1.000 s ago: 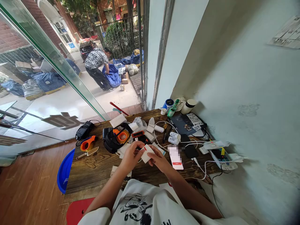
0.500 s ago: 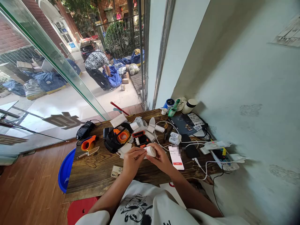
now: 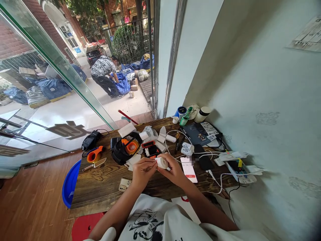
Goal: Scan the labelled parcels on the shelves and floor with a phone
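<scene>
A small white roll (image 3: pixel 160 162), with what looks like a hollow end facing right, is held above the table between both hands. My right hand (image 3: pixel 173 170) is closed around its right side, fingers behind and thumb in front. At the left end of the roll, my left hand (image 3: pixel 143 170) pinches its edge, where a small red spot shows. Exactly what lies under the left fingertips is hidden. Just beyond the hands sits a black and orange case (image 3: pixel 151 150). Two printed label rolls (image 3: pixel 187 148) stand to the right, near a lit phone (image 3: pixel 188 170).
On the wooden table (image 3: pixel 100 190) are a knife (image 3: pixel 94 164), an orange tape dispenser (image 3: pixel 94 155), a black headset-like item (image 3: pixel 120 154) and another phone (image 3: pixel 124 184). White cables (image 3: pixel 220 180) run across the right side. A green bottle (image 3: pixel 186 116) stands at the back.
The roll has turned slightly, showing more of its right end. Both hands keep nearly the same place and grip. Outside the glass, a person bends lower over a blue bag.
</scene>
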`<move>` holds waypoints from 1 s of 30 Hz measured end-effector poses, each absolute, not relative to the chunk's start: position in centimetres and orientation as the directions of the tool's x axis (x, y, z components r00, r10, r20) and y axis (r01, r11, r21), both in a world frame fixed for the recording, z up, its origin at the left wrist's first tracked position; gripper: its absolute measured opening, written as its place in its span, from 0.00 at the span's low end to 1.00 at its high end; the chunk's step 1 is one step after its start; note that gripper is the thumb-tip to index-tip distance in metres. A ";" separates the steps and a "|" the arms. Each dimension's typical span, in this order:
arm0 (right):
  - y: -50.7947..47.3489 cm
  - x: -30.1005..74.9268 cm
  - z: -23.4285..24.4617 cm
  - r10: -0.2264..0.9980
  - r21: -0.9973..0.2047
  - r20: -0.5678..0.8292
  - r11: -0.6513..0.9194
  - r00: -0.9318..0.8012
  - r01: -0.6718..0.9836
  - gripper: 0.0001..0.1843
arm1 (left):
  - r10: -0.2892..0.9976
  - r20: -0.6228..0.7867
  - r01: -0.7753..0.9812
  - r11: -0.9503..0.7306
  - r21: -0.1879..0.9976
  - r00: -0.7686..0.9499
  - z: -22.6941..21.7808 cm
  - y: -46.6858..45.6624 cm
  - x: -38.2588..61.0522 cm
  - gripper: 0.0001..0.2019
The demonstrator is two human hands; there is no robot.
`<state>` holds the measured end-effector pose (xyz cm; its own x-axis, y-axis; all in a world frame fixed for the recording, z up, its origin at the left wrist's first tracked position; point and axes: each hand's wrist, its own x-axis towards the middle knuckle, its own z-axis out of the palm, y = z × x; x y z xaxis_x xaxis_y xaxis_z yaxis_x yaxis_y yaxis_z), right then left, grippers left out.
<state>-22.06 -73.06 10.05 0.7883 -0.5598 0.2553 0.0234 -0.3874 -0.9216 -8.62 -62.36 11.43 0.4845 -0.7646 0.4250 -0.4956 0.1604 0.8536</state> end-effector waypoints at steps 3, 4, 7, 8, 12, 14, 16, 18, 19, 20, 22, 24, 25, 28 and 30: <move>-73.1 -22.1 9.9 -0.552 -0.921 0.249 -0.388 0.796 0.018 0.16 | -0.761 0.423 -0.489 0.161 0.858 0.492 10.9 -62.5 -8.8 0.03; -73.1 -22.1 9.9 -0.552 -0.921 0.246 -0.388 0.796 0.016 0.16 | -0.759 0.419 -0.485 0.156 0.860 0.498 10.6 -62.6 -8.8 0.03; -73.1 -22.1 9.6 -0.556 -0.923 0.244 -0.385 0.794 0.014 0.16 | -0.754 0.383 -0.454 0.126 0.882 0.533 10.2 -62.7 -8.8 0.03; -73.1 -22.1 9.6 -0.560 -0.925 0.242 -0.379 0.792 0.015 0.16 | -0.760 0.365 -0.441 0.116 0.890 0.538 10.1 -62.7 -8.7 0.03; -72.9 -22.1 9.5 -0.568 -0.948 0.205 -0.319 0.797 0.016 0.16 | -0.819 0.293 -0.400 0.086 0.912 0.493 10.8 -62.4 -8.1 0.02; -72.8 -22.1 9.5 -0.565 -0.955 0.189 -0.298 0.803 0.015 0.16 | -0.831 0.279 -0.399 0.076 0.914 0.481 11.2 -62.1 -7.9 0.03; -72.7 -21.9 9.6 -0.568 -0.958 0.187 -0.286 0.801 0.021 0.16 | -0.827 0.288 -0.417 0.072 0.906 0.483 11.5 -62.0 -7.8 0.03; -72.6 -21.6 9.6 -0.579 -0.958 0.199 -0.284 0.790 0.033 0.15 | -0.815 0.320 -0.450 0.082 0.889 0.483 11.6 -61.9 -7.9 0.04; -72.6 -21.4 9.6 -0.588 -0.957 0.210 -0.287 0.781 0.042 0.15 | -0.807 0.345 -0.471 0.096 0.877 0.479 11.6 -61.9 -8.0 0.05; -72.5 -21.2 9.6 -0.597 -0.955 0.223 -0.292 0.771 0.051 0.16 | -0.795 0.377 -0.497 0.112 0.861 0.474 11.6 -61.9 -8.0 0.06; -72.4 -20.8 9.5 -0.613 -0.951 0.247 -0.301 0.750 0.068 0.16 | -0.770 0.444 -0.560 0.137 0.817 0.458 11.7 -61.8 -8.2 0.07; -72.1 -20.5 9.4 -0.631 -0.950 0.262 -0.301 0.730 0.081 0.16 | -0.749 0.508 -0.641 0.147 0.754 0.426 11.8 -61.7 -8.3 0.09; -72.0 -20.3 9.4 -0.641 -0.950 0.267 -0.300 0.719 0.085 0.16 | -0.740 0.537 -0.685 0.145 0.714 0.404 11.8 -61.6 -8.3 0.09; -71.6 -20.1 9.4 -0.668 -0.945 0.285 -0.316 0.687 0.084 0.17 | -0.733 0.591 -0.800 0.108 0.590 0.337 11.8 -61.2 -8.4 0.09; -71.4 -20.0 9.5 -0.673 -0.941 0.290 -0.332 0.680 0.072 0.17 | -0.748 0.585 -0.846 0.059 0.529 0.314 11.9 -61.1 -8.6 0.09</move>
